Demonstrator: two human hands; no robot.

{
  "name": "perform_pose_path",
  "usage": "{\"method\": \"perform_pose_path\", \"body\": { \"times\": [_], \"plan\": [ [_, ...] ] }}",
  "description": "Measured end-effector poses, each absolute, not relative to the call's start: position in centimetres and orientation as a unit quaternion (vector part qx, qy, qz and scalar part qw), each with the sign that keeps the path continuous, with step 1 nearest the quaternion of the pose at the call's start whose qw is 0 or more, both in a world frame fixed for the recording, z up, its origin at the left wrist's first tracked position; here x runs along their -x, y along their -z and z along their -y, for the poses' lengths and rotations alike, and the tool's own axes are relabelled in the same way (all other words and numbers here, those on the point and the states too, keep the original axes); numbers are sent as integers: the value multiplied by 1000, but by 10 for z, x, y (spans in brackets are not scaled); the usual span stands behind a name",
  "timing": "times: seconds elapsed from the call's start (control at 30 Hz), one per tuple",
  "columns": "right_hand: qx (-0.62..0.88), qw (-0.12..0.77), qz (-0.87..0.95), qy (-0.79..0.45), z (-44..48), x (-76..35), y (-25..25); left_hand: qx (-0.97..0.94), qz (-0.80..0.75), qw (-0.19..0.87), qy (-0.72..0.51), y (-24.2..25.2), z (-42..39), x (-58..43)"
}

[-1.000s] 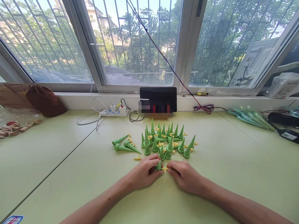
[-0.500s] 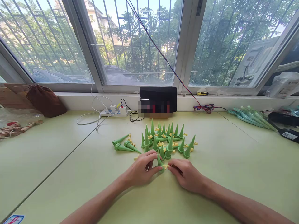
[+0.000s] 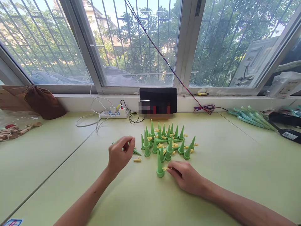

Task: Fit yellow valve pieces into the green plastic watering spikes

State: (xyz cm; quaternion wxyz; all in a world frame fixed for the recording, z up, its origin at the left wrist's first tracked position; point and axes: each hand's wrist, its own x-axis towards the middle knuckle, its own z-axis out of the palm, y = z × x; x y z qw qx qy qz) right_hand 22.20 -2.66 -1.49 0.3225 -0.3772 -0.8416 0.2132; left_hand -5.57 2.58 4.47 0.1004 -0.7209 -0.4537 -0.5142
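Note:
A green plastic watering spike (image 3: pixel 160 166) stands upright on the table, point up, with a small yellow valve (image 3: pixel 165 169) at its right side. My right hand (image 3: pixel 188 175) pinches that valve between thumb and fingertips. Raised over the left part of the table, my left hand (image 3: pixel 121 153) has its fingers curled in towards the thumb; whether anything is between them is hidden. It covers most of the loose green spikes (image 3: pixel 136 152) lying there. Just right of it lies a yellow valve (image 3: pixel 137 160). Several green spikes (image 3: pixel 169 149) with yellow valves cluster behind the standing one.
Behind the cluster a dark tablet (image 3: pixel 158 99) leans by the windowsill. A power strip (image 3: pixel 114 113) with cables sits left of it. A brown pouch (image 3: pixel 44 103) lies far left; bundled wires (image 3: pixel 204 109) and green plastic bags (image 3: pixel 251 117) lie right.
My left hand has let go of the upright spike and moved left and away, over the loose spikes. My right hand stays at the yellow valve.

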Motion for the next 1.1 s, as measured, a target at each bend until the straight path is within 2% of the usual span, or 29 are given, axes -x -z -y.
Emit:
{"method": "perform_pose_path", "body": {
  "times": [0.13, 0.3, 0.43, 0.53, 0.67, 0.9, 1.1],
  "plan": [
    [374, 307, 849, -210, 27, -222, 17, 715, 518, 70, 464, -48, -42, 79],
    [382, 287, 851, -218, 29, -223, 13, 769, 522, -46, 367, -47, -52, 96],
    [392, 278, 848, -223, 30, -223, 11, 820, 492, -160, 245, -47, -47, 93],
    [396, 277, 845, -228, 30, -223, 11, 831, 490, -209, 163, -47, -44, 90],
    [399, 278, 842, -232, 30, -223, 11, 829, 503, -202, 137, -45, -45, 90],
    [401, 275, 842, -232, 30, -223, 8, 796, 569, -103, 182, -37, -53, 97],
    [398, 282, 841, -233, 29, -223, 9, 774, 609, -94, 145, -37, -53, 91]
  ]
}}
